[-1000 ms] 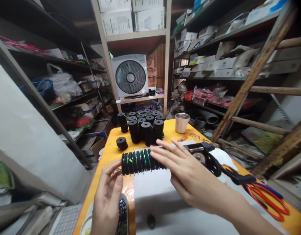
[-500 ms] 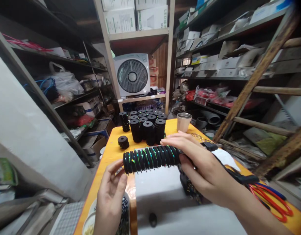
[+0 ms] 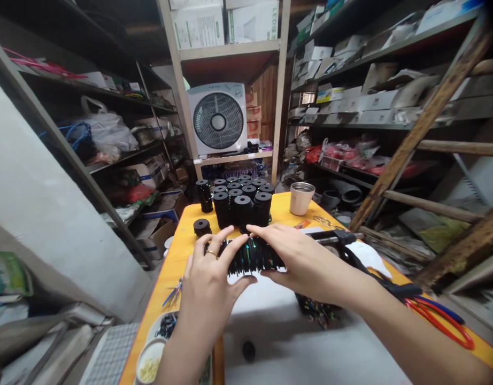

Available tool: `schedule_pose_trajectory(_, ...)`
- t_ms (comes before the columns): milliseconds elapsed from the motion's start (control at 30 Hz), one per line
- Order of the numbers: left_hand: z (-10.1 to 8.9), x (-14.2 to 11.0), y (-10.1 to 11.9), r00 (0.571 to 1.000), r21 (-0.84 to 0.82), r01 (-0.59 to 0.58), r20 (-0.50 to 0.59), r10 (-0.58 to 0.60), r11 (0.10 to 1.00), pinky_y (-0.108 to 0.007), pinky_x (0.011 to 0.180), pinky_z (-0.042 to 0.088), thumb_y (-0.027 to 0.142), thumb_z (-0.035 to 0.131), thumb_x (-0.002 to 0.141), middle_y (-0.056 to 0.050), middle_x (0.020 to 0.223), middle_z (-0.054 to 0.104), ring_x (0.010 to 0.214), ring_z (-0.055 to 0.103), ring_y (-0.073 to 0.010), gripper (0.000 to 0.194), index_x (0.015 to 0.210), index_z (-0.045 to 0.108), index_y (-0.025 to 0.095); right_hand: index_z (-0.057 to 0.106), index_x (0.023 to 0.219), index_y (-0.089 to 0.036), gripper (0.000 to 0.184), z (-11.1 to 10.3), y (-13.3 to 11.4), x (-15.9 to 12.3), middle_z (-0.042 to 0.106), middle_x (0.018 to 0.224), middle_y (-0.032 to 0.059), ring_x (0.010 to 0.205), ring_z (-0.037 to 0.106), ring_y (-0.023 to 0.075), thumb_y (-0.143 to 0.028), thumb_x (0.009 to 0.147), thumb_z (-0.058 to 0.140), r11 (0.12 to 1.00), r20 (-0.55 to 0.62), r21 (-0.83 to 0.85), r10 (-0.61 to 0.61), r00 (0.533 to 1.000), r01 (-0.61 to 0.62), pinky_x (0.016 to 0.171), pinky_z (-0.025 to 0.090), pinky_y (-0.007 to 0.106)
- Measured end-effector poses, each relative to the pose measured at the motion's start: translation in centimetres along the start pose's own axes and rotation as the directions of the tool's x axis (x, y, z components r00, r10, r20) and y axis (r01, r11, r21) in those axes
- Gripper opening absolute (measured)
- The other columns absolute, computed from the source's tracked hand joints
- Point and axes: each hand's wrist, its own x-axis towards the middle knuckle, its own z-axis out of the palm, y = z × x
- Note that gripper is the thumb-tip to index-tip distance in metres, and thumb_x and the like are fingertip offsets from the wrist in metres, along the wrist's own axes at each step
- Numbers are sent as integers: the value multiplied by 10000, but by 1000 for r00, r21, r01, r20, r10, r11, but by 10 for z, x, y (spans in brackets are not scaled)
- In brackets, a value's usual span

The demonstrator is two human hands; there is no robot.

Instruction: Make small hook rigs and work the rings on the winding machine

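A row of black ring-shaped spools (image 3: 249,256), with bright green and red bits between the rings, lies sideways above the white sheet. My left hand (image 3: 210,275) wraps its left part, fingers over the top and thumb below. From the other side, my right hand (image 3: 297,262) grips the right part in the same way. Only the middle of the row shows between my fingers. Behind it, several upright stacks of black spools (image 3: 243,211) stand together. A short black spool stack (image 3: 201,227) sits just beyond my left fingers.
The yellow table (image 3: 182,235) carries a metal cup (image 3: 301,199), a white sheet (image 3: 270,353), red-handled scissors (image 3: 443,321) and a bowl of pale yellow pieces (image 3: 150,362). A dark rod with a clamp (image 3: 338,237) lies behind my right wrist. A wooden ladder (image 3: 415,139) leans at the right.
My left hand has moved from the row's left end to over its top, closer to my right hand. My right hand has shifted left along the row, uncovering the rod.
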Motion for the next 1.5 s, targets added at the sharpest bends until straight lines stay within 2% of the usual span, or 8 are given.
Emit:
schedule_pose_trajectory(233,-14,6,-2,990,-50,29,137,-22,998,-370,916,462,337,675,762,87,1235,560,1132,453,-205,532,1252,482,409,415,1347,-220,696,-17,9,4,573,1148,21,1028,519,169,-254,684,623,993,90,104,37,995,-47,910,431,311)
schedule_pose_trajectory(500,-11,9,4,988,21,30,154,-33,999,-401,897,474,323,667,771,66,1225,554,1091,460,-219,534,1265,471,376,385,1366,-226,652,-14,8,3,547,1220,15,1096,497,150,-223,761,627,992,105,128,-27,994,13,944,418,292)
schedule_pose_trajectory(600,-8,6,7,996,38,-3,90,-1,999,-452,973,436,334,691,756,13,1319,492,1161,421,-249,593,1299,452,328,297,1433,-223,781,-17,6,2,444,1377,15,1250,393,161,-276,764,695,995,96,86,-68,993,59,1051,357,298)
schedule_pose_trajectory(733,-17,-6,1,997,-109,72,49,-67,991,-498,1070,360,408,719,738,37,1478,285,1346,265,-239,760,1383,317,432,209,1475,-304,893,-37,16,-12,299,1487,-22,1370,252,167,-426,752,718,999,37,28,18,999,-19,1132,287,327)
schedule_pose_trajectory(933,-20,-36,-28,930,-545,349,99,-355,763,-410,915,511,463,653,791,12,1469,315,1118,543,-213,631,1349,358,454,240,1467,-331,757,-49,34,-44,310,1486,15,1383,267,230,-378,825,638,996,77,-21,93,993,-92,1121,319,445)
schedule_pose_trajectory(1067,-11,-49,-38,859,-669,435,107,-501,602,-396,980,462,462,585,854,-22,1397,424,1150,529,-212,444,1269,468,355,187,1488,-291,760,-37,28,-47,287,1501,36,1388,267,223,-378,855,599,997,86,-7,76,993,-75,1124,324,434)
schedule_pose_trajectory(1267,-8,-54,-29,866,-673,454,179,-467,584,-382,1003,426,445,538,896,-26,1305,507,1192,503,-199,348,1213,503,306,252,1446,-298,633,-38,15,-42,274,1501,-26,1398,228,140,-379,890,546,998,72,12,55,996,-56,1156,283,337)
schedule_pose_trajectory(1500,-3,-52,-21,906,-727,359,123,-404,585,-363,1038,413,355,502,932,-47,1318,487,1230,471,-190,309,1228,487,269,211,1488,-226,711,-16,-20,-11,191,1540,-27,1427,158,159,-374,882,553,986,76,-84,-141,987,147,1203,127,423)
